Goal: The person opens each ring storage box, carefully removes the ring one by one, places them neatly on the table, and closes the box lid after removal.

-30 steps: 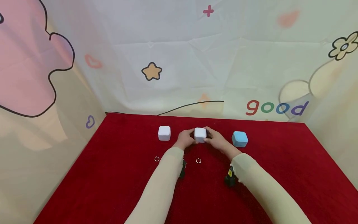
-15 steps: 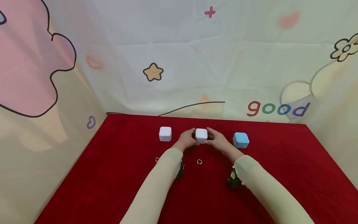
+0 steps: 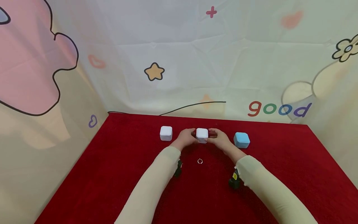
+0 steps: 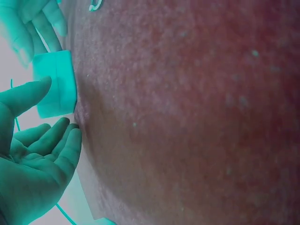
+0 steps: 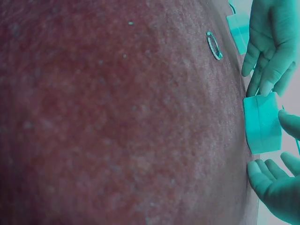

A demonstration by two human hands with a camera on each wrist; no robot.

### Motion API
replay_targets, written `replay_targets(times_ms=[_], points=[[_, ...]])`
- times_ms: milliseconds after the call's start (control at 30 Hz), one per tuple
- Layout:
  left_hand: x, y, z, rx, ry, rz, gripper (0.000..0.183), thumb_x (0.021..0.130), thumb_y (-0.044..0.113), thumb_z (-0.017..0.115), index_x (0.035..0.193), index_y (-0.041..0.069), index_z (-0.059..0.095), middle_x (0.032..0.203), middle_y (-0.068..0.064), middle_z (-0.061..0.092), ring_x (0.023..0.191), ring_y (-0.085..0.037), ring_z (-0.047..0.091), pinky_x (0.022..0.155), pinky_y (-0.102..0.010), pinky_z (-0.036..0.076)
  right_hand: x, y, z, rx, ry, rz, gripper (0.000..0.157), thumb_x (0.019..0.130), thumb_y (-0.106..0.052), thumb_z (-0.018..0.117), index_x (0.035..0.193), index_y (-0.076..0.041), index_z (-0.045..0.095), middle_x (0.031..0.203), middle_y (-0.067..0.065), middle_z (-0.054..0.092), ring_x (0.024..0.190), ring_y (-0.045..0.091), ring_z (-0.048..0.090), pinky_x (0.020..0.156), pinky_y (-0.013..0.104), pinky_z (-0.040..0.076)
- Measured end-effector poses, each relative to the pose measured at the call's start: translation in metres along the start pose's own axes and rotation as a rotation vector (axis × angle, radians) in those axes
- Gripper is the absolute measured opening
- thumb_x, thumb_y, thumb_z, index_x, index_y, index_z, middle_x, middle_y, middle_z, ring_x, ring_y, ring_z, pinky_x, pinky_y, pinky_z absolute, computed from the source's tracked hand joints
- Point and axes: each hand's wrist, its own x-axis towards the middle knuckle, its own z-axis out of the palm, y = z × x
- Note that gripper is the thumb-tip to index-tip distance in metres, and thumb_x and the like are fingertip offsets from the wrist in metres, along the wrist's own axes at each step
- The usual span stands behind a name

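Observation:
A small white rounded box [image 3: 202, 134] with a seam around its side stands on the red cloth between both hands. My left hand [image 3: 186, 137] is at its left side; in the left wrist view the thumb overlaps the box and the loosely bent fingers are spread beside it. To the right is my right hand [image 3: 222, 140], its fingers a little apart from the box in the right wrist view [image 5: 279, 183]. Closer to me on the cloth lies a small silvery hoop [image 3: 199, 161] with a gap in its ring.
Another white box [image 3: 166, 133] stands left of the hands, and a light blue box [image 3: 241, 140] right of them. The red cloth [image 3: 112, 174] runs back to a printed curtain [image 3: 181, 62]. Dark wrist devices [image 3: 234, 181] hang below the sleeves.
Both hands have loosened around the middle box, and the right fingers have drawn slightly off to the right. The left sleeve has shifted left and now covers a second hoop. The box stays put.

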Motion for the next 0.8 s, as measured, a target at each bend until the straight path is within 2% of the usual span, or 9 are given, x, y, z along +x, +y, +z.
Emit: replay_targets(times_ms=[200,367,567,800], points=[[-0.003,0.000,-0.004,0.010,0.007,0.005,0.061,0.094,0.011,0.069,0.150,-0.001,0.049,0.141,-0.021,0.063,0.133,-0.032,0.058,0.113,-0.045,0.048,-0.001,0.000,-0.003,-0.022,0.037,0.042,0.057,0.099,-0.016,0.065,0.149,0.005,0.044,0.151,0.029,0.049,0.137,0.044,0.052,0.114,0.053,0.047],[-0.006,0.003,-0.006,0.013,0.013,-0.005,0.058,0.096,0.011,0.067,0.150,0.000,0.050,0.140,-0.021,0.064,0.131,-0.032,0.060,0.112,-0.043,0.050,-0.003,-0.001,-0.006,-0.037,0.044,0.052,0.054,0.100,-0.018,0.065,0.146,0.004,0.048,0.149,0.028,0.051,0.133,0.042,0.055,0.108,0.048,0.052],[-0.013,0.007,-0.012,0.039,0.031,0.009,0.054,0.097,0.014,0.066,0.148,0.002,0.053,0.136,-0.020,0.067,0.129,-0.031,0.063,0.109,-0.042,0.052,-0.010,-0.003,-0.010,-0.031,0.042,0.052,0.054,0.100,-0.019,0.064,0.147,0.003,0.048,0.150,0.027,0.051,0.130,0.040,0.056,0.102,0.043,0.055],[-0.023,0.010,-0.020,0.055,0.061,0.012,0.048,0.098,0.013,0.065,0.144,0.005,0.058,0.129,-0.016,0.071,0.121,-0.029,0.066,0.100,-0.038,0.056,-0.017,-0.004,-0.014,-0.046,0.058,0.024,0.051,0.102,-0.019,0.062,0.146,0.002,0.049,0.147,0.027,0.053,0.128,0.040,0.057,0.096,0.038,0.057]])
